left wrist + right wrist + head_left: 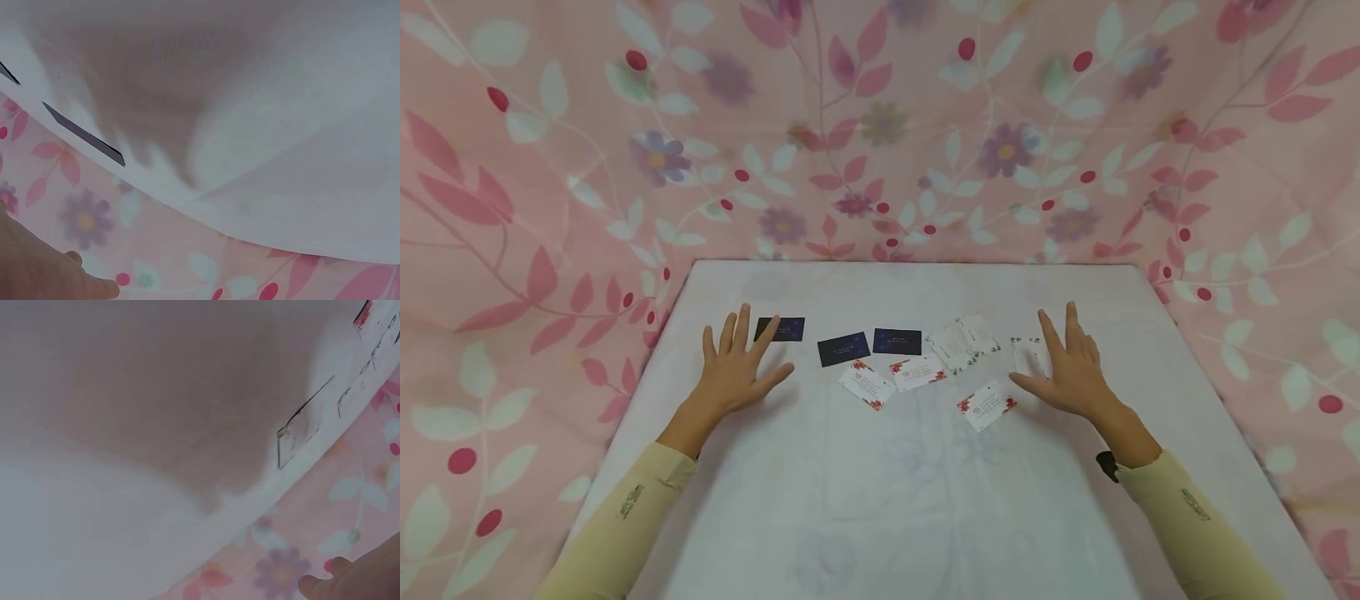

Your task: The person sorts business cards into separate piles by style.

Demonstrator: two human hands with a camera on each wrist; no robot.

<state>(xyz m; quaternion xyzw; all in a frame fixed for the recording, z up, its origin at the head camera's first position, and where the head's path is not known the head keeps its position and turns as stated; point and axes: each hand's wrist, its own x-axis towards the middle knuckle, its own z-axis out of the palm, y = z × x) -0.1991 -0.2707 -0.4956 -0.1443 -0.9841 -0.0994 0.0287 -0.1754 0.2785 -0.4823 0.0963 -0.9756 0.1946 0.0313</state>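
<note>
Several cards lie spread on the white table. My left hand (pixel 730 375), fingers spread, is at the left, its index finger partly in front of a dark blue card (pixel 790 329). To the right are a second dark card (pixel 844 348) and a third dark card (pixel 897 342). Below them lie white cards with red leaves: one card (pixel 867 385), another card (pixel 917 372), and a third card (pixel 987 406). White cards with green sprigs (pixel 951 346) sit right of centre. My right hand (pixel 1071 375), also spread, partly hides another white card (pixel 1028 354). Neither hand holds anything.
A white cloth covers the table (pixel 880 500). Pink floral fabric (pixel 880 125) stands behind the table and along both sides. Both hands cast shadows on the cloth in the wrist views.
</note>
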